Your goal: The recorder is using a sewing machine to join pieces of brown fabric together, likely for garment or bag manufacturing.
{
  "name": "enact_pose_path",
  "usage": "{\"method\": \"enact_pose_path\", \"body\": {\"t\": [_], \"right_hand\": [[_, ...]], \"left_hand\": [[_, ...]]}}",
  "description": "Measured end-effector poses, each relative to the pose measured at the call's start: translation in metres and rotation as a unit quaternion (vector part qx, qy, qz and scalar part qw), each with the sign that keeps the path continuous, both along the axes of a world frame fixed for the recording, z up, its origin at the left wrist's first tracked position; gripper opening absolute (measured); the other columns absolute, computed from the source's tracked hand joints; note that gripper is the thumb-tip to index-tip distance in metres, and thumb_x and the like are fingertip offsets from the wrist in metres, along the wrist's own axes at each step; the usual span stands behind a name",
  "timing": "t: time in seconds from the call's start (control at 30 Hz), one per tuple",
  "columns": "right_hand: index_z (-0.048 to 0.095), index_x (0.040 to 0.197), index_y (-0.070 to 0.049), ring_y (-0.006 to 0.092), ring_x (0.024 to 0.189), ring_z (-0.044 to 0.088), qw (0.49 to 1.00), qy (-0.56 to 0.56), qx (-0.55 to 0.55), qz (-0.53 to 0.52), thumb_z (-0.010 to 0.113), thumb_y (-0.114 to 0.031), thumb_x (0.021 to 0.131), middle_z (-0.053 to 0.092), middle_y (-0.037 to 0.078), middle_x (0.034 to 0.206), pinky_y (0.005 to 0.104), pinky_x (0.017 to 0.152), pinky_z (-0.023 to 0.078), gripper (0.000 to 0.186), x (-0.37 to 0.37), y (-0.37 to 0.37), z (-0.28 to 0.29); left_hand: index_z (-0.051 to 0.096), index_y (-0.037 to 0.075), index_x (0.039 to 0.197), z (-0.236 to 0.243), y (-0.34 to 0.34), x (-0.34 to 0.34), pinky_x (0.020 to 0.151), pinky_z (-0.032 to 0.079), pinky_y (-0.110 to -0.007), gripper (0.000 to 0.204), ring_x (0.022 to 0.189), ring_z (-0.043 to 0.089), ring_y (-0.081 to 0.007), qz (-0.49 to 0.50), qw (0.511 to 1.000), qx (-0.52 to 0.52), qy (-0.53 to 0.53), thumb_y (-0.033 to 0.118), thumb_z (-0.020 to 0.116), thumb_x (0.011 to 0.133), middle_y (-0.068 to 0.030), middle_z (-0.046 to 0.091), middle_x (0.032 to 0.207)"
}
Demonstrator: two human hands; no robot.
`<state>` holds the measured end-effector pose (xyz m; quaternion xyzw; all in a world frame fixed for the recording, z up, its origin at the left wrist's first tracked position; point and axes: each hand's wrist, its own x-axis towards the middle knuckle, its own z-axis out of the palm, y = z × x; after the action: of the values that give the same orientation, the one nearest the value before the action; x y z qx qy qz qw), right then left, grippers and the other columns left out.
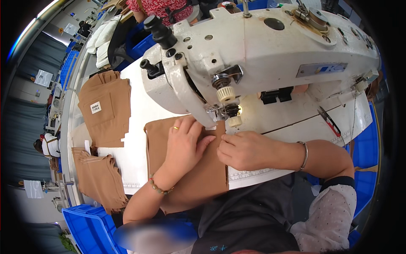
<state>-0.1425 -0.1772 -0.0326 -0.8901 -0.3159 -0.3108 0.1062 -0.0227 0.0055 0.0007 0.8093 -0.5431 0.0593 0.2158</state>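
A brown fabric piece (203, 178) lies under the head of a white sewing machine (253, 42) and hangs over the table's front edge. My left hand (182, 142) rests on top of it, thumb apart from the fingers, with the fingertips close to the presser foot (216, 115). On the fabric's right edge, just in front of the needle area, my right hand (243, 150) is closed in a pinch. The tips of its fingers are partly hidden. The machine head covers the far end of the fabric.
To the left lie a stack of brown pieces with a white label (96, 107) and another brown stack (97, 178). Red-handled thread snips (330, 122) lie at right on the white table (135, 165). Blue crates (91, 224) stand beside the table. Another person in red (169, 8) sits beyond the machine.
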Motion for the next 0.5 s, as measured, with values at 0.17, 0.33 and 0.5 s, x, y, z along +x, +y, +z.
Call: {"method": "enact_pose_path", "body": {"t": [0.17,0.33,0.5], "right_hand": [[0.06,0.066,-0.007,0.0184,0.071,0.058,0.996,0.08,-0.014,0.031,0.066,-0.014,0.072,0.053,0.004,0.073,0.03,0.057,0.051,0.011,-0.002,-0.005,0.009],[0.06,0.067,-0.006,0.0191,0.077,0.059,0.994,0.094,-0.031,0.054,0.067,-0.014,0.073,0.053,0.004,0.075,0.032,0.063,0.052,0.011,-0.002,-0.01,0.011],[0.061,0.071,-0.006,0.0188,0.079,0.058,0.996,0.044,-0.028,0.068,0.066,-0.012,0.073,0.055,0.004,0.078,0.0313,0.064,0.051,0.008,0.004,-0.021,0.001]], "left_hand": [[0.065,0.002,0.097,0.027,-0.011,0.018,0.072,0.049,-0.034,0.027,0.08,0.061,-0.0215,0.096,0.959,0.18,0.197,0.015,0.083,0.082,-0.011,0.064,0.087],[0.064,0.0,0.095,0.016,-0.006,0.027,0.065,0.046,-0.028,0.021,0.072,0.055,-0.0117,0.017,0.964,0.127,0.231,0.011,0.08,0.087,-0.004,0.061,0.081],[0.066,0.0,0.098,0.015,-0.007,0.027,0.065,0.045,-0.026,0.016,0.074,0.051,-0.0073,0.032,0.944,0.124,0.305,0.011,0.076,0.092,0.0014,0.06,0.081]]}}
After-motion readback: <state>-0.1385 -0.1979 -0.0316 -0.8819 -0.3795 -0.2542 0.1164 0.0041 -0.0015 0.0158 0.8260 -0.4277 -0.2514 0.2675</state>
